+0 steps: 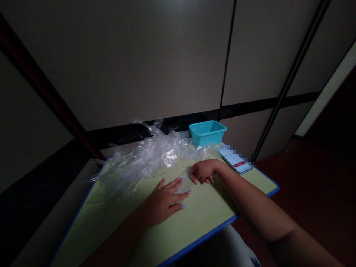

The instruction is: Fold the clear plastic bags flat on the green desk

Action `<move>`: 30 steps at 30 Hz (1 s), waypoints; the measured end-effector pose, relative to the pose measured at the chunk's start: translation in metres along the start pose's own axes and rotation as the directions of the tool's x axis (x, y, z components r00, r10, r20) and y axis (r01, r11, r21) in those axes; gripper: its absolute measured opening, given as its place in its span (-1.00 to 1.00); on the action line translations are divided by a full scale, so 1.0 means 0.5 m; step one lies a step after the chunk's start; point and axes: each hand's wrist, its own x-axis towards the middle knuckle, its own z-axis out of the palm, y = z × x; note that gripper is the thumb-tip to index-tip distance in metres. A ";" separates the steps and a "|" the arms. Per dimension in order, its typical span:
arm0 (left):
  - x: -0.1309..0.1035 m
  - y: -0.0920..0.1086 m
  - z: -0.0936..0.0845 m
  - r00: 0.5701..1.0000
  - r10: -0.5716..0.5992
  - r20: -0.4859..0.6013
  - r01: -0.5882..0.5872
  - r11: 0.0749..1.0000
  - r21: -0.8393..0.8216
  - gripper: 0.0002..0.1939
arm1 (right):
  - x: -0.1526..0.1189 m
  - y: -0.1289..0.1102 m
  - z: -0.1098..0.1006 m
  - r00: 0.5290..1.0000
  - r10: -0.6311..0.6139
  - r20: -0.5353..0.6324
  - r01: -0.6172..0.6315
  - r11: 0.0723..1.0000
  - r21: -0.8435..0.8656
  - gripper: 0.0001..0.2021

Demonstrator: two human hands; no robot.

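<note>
My left hand (162, 202) lies flat with its fingers spread, the fingertips resting on a small clear plastic bag (184, 181) on the table. Opposite it, my right hand (204, 170) has its fingers curled, thumb and forefinger pinched at the bag's right edge. The bag is thin and see-through, so its outline is hard to make out. Beyond both hands spreads a loose, crumpled heap of clear plastic bags (147, 159), reaching from the table's left edge to near a turquoise tub.
The table (194, 215) has a yellow-green top with a blue edge. At its back right stands the turquoise tub (207, 139). A lit phone (236, 161) lies right of my right hand, near the table edge. Cabinet doors (155, 66) rise close behind the table.
</note>
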 end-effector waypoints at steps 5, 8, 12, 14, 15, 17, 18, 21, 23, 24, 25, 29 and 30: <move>0.000 0.000 -0.002 0.999 -0.022 0.029 0.023 0.999 -0.031 -0.51 | -0.006 0.021 -0.018 0.993 0.025 -0.114 -0.024 1.000 0.013 -0.89; -0.001 -0.001 -0.003 0.998 -0.031 0.047 0.033 0.998 -0.049 -0.48 | -0.008 0.030 -0.026 0.987 0.021 -0.158 -0.014 0.999 0.045 -0.89; -0.002 -0.003 -0.005 0.998 -0.029 0.051 0.033 0.997 -0.075 -0.47 | -0.002 0.021 -0.018 0.964 -0.098 -0.248 0.142 0.976 0.165 -0.81; -0.003 -0.003 -0.005 0.999 -0.026 0.048 0.029 0.997 -0.072 -0.47 | 0.010 0.008 -0.005 0.897 -0.277 -0.344 0.404 0.828 0.388 -0.74; -0.003 -0.003 -0.005 0.999 -0.025 0.049 0.028 0.997 -0.068 -0.47 | 0.018 0.001 0.004 0.830 -0.390 -0.399 0.556 0.640 0.530 -0.71; -0.004 -0.004 -0.004 0.999 -0.026 0.047 0.029 0.998 -0.060 -0.47 | 0.037 -0.012 0.022 0.711 -0.509 -0.485 0.676 0.305 0.671 -0.65; -0.004 -0.004 -0.004 0.998 -0.028 0.047 0.031 0.998 -0.057 -0.47 | 0.048 -0.017 0.031 0.691 -0.517 -0.506 0.670 0.194 0.716 -0.64; -0.005 -0.004 -0.004 0.999 -0.033 0.043 0.035 0.998 -0.058 -0.47 | 0.074 -0.021 0.047 0.719 -0.499 -0.483 0.585 0.060 0.809 -0.59; -0.005 -0.006 -0.006 0.999 -0.029 0.040 0.031 0.997 -0.067 -0.48 | 0.086 -0.017 0.049 0.755 -0.481 -0.446 0.532 0.051 0.845 -0.56; -0.005 -0.007 -0.008 0.999 -0.023 0.040 0.026 0.997 -0.071 -0.49 | 0.090 -0.014 0.048 0.768 -0.470 -0.435 0.515 0.052 0.855 -0.53; -0.005 -0.008 -0.009 0.999 -0.017 0.042 0.020 0.997 -0.075 -0.50 | 0.094 -0.011 0.046 0.777 -0.457 -0.432 0.509 0.051 0.860 -0.51; -0.006 -0.012 -0.009 0.999 0.000 0.034 0.003 0.997 -0.078 -0.53 | 0.100 0.002 0.035 0.773 -0.403 -0.489 0.541 0.016 0.841 -0.45; -0.007 -0.013 -0.007 1.000 0.001 0.023 0.001 0.997 -0.079 -0.50 | 0.100 0.004 0.034 0.770 -0.390 -0.505 0.550 0.002 0.835 -0.44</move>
